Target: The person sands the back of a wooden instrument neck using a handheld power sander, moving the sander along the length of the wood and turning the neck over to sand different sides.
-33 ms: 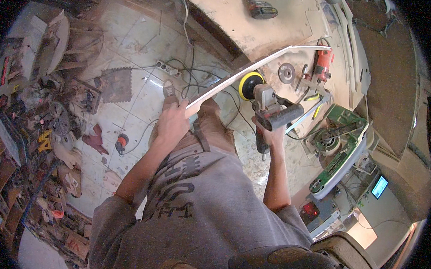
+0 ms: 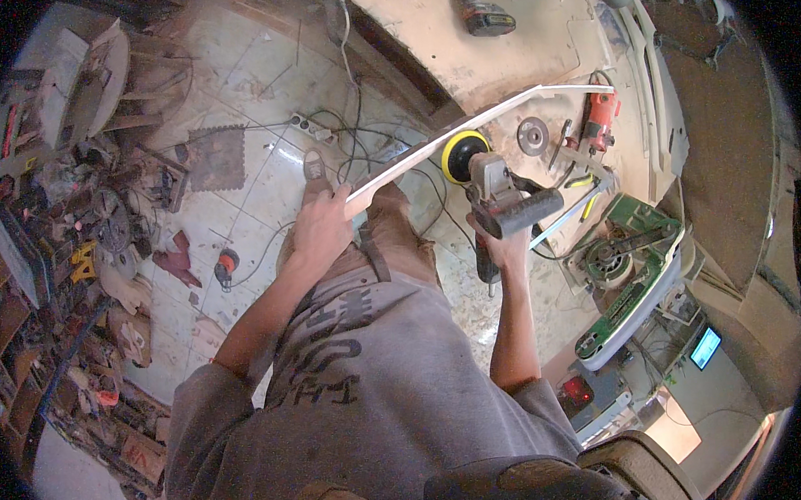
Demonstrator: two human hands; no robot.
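Note:
My left hand (image 2: 322, 225) is closed around the near end of a long, thin wooden strip (image 2: 431, 151). The strip is bent, with a pale edge, and its far end reaches over the workbench. In my right hand (image 2: 509, 249) is a disc sander (image 2: 499, 190), a power tool with a dark side handle and a round black pad rimmed in yellow. The pad is beside the strip's right side; whether they touch I cannot tell. The tool hides part of my right fingers.
On the workbench (image 2: 407, 32) lie a cordless drill (image 2: 486, 17), a grey disc (image 2: 532, 136) and a red power tool (image 2: 600, 117). A green machine (image 2: 631, 238) stands at right. Cables and a power strip (image 2: 311, 128) cross the tiled floor; clutter fills the left side.
The disc sander in my right hand has shifted very slightly away from me, its pad turning a little. My left hand and the wooden strip look the same.

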